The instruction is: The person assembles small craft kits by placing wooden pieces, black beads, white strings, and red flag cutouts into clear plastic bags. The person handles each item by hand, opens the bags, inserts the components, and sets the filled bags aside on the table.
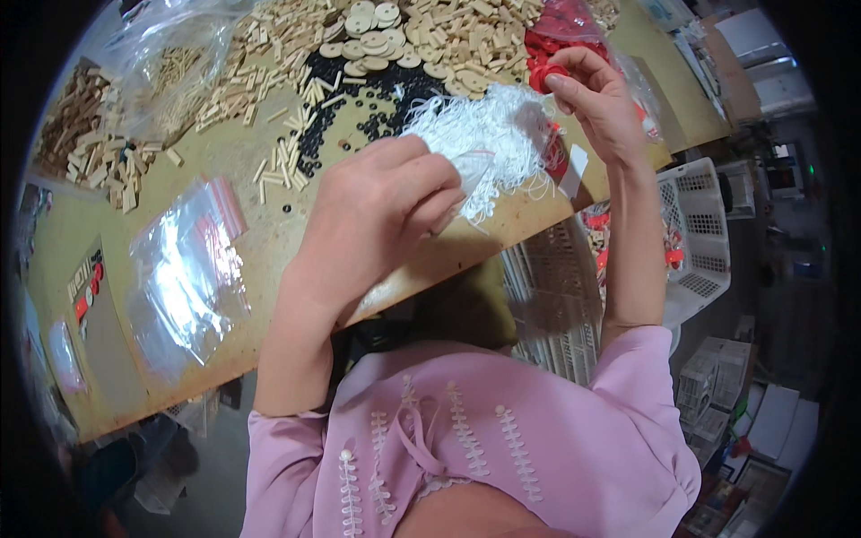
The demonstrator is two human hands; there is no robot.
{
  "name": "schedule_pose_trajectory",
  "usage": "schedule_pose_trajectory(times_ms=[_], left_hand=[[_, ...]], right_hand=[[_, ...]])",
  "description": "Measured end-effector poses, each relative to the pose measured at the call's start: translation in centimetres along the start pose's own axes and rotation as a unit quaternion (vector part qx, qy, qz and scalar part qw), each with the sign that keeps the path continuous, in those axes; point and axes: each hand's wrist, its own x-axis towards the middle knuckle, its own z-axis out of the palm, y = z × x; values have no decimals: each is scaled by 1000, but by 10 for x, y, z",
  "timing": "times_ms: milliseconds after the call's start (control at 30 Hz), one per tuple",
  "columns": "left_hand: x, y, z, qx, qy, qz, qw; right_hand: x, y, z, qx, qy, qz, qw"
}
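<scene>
My pink blouse [466, 448] fills the lower frame. One heap of white strings [489, 134] lies at upper centre of the one table [269, 242]. My left hand [381, 211], fingers curled, pinches a clear bag [471, 170] beside the strings. My right hand [596, 94] pinches one red piece [544, 76] just right of them. Two empty clear bags [184, 278] lie at left.

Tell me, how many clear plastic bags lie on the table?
3: one flat clear plastic bag at lower left, one small one at the far-left edge, one bulging one at upper left; others may be hidden.
</scene>
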Motion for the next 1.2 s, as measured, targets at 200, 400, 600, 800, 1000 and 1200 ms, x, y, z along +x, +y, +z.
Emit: schedule_pose_trajectory(times_ms=[200,400,600,800,1000,1200], left_hand=[[-1,-1,0,8,-15,44,999],[-2,-6,2,11,-19,53,998],[0,-8,3,-12,-15,24,1000],[0,-3,-3,-76,127,-44,988],[-5,-7,5,3,31,-70,997],[-6,-9,5,-11,45,-64,997]], right_hand=[[-54,-57,70,-65,-188,12,980],[-63,-54,75,-269,-173,-34,947],[-76,-58,55,-129,-83,-43,987],[-102,-11,-35,-254,77,-51,963],[-144,35,-38,-449,-6,9,893],[-158,37,-33,-469,-41,-26,882]])
